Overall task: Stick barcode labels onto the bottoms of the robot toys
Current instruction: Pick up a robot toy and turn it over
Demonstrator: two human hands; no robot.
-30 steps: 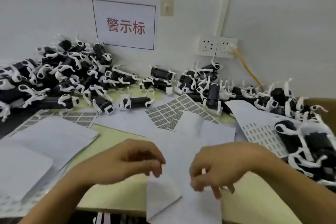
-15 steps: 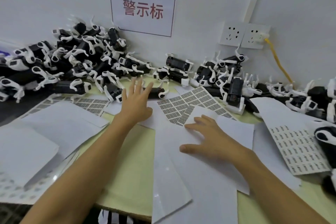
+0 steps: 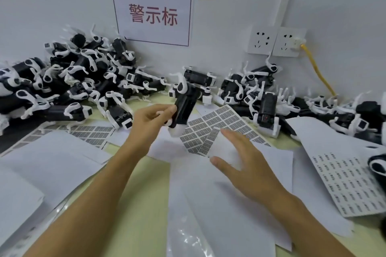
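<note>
My left hand grips a black-and-white robot toy by its lower end and holds it upright above the table, its white legs sticking out. A sheet of barcode labels lies just right of the toy. My right hand hovers open over white backing paper, fingertips near the sheet's lower corner. A second label sheet lies at the right.
Large piles of robot toys fill the back left and the back right along the wall. Loose white backing sheets cover much of the yellow-green table. Wall sockets with a yellow cable are above the right pile.
My left hand reached to the toy pile, took one robot toy and lifted it. My right hand left the paper it pressed and moved slightly right, fingers spread.
</note>
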